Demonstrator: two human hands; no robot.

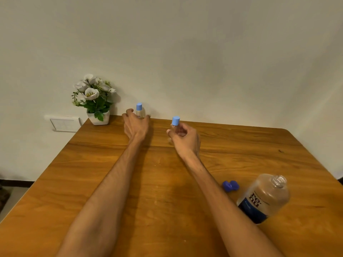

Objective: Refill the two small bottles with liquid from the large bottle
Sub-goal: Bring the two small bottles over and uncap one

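Two small clear bottles with light-blue caps are at the far side of the wooden table. One small bottle stands near the far edge, and my left hand reaches around it with spread fingers on either side; whether they touch it is unclear. My right hand grips the other small bottle upright. The large clear bottle with a dark blue label stands uncapped at the right front. Its dark blue cap lies on the table beside it.
A white pot of artificial white flowers stands at the table's far left corner against the wall. A white wall switch plate sits left of the table. The table's right edge runs just beyond the large bottle.
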